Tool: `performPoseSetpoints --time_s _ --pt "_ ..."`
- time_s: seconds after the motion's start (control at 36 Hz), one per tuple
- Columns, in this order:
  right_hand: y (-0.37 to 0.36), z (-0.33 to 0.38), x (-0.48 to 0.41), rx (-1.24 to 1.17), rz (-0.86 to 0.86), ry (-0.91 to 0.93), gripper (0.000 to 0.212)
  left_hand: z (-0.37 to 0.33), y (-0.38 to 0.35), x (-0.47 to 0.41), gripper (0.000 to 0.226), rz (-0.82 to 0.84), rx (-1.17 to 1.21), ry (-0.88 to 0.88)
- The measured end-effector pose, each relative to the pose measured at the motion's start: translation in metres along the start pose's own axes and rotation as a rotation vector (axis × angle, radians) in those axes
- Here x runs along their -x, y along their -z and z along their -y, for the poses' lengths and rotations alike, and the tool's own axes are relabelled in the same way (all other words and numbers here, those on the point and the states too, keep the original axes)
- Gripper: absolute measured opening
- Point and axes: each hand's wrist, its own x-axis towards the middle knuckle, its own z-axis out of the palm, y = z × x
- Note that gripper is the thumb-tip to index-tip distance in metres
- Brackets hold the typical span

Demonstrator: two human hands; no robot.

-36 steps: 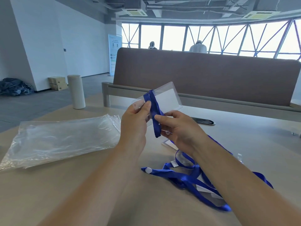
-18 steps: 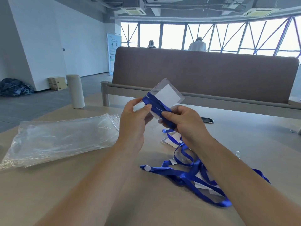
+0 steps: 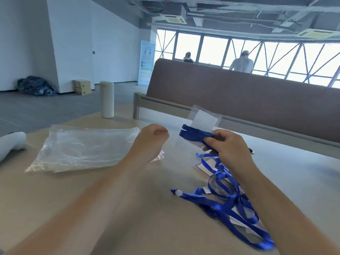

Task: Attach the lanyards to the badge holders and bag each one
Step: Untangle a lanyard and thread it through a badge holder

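My right hand [image 3: 225, 150] holds a clear badge holder [image 3: 204, 120] with a white card inside and a folded blue lanyard [image 3: 193, 135] wrapped against it, above the table. My left hand [image 3: 150, 142] hovers to the left of it, apart from the holder, fingers loosely curled with nothing in them. It is over the right edge of a stack of clear plastic bags [image 3: 82, 148] that lies flat on the table. A tangle of further blue lanyards [image 3: 230, 203] and badge holders lies on the table below my right forearm.
The beige table [image 3: 165, 227] carries a white cylinder [image 3: 106, 99] at its far edge and a white curved object [image 3: 9, 144] at the left. A brown partition [image 3: 248, 100] runs behind the table. Two persons stand at the far windows.
My left hand has let go of the badge holder and moved left toward the bags. The right hand keeps the holder and folded lanyard. The camera has turned left.
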Motion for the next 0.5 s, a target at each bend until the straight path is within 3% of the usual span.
performPoseSetpoints --time_s 0.17,0.36,0.5 --pt "-0.034 0.001 -0.007 0.145 0.066 0.030 0.012 0.027 0.034 -0.016 0.020 0.102 -0.444 0.008" --pt "-0.063 -0.001 -0.018 0.278 0.119 0.054 0.013 0.052 0.038 -0.022 0.038 0.298 -0.661 0.092" --pt "-0.064 0.000 -0.020 0.286 0.129 0.053 0.008 0.060 0.042 -0.019 0.040 0.299 -0.714 0.066"
